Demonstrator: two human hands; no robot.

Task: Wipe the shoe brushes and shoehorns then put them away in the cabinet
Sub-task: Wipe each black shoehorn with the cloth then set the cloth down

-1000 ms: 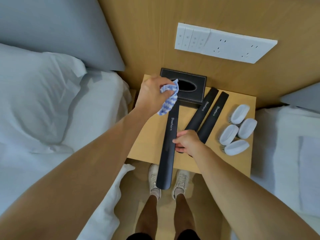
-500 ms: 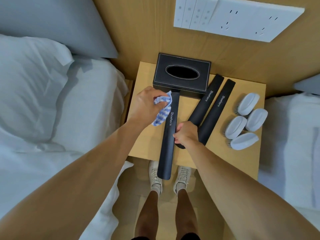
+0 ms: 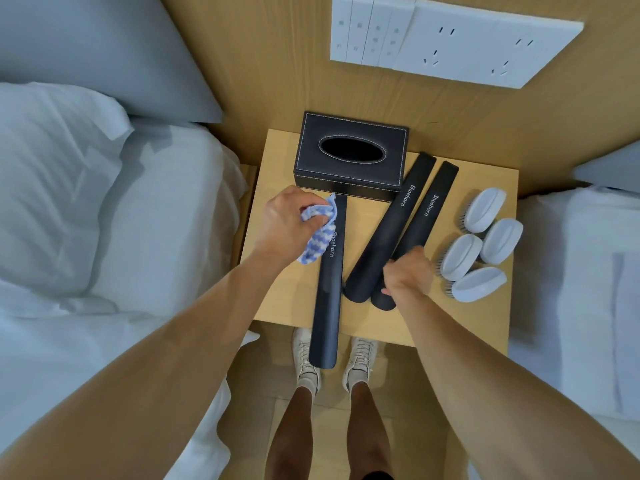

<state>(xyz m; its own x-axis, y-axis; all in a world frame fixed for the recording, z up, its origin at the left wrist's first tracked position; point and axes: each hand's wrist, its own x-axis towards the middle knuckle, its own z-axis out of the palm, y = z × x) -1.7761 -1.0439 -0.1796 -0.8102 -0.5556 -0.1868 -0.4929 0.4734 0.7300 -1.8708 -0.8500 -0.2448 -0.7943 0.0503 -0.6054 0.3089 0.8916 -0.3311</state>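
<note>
Wiping shoehorns at a bedside table.
Left hand (image 3: 287,226) clutching cloth (image 3: 317,233) against left shoehorn (image 3: 329,282), overhanging near edge; right hand (image 3: 408,271) curled on right shoehorn (image 3: 422,216), seemingly steadying; brushes (image 3: 481,244) far right, awaiting.

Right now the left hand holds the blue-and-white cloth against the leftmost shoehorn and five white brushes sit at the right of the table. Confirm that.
Not quite. The head view shows four white brushes, not five. The rest stands: the left hand holds the blue-and-white cloth against the leftmost shoehorn.
</note>
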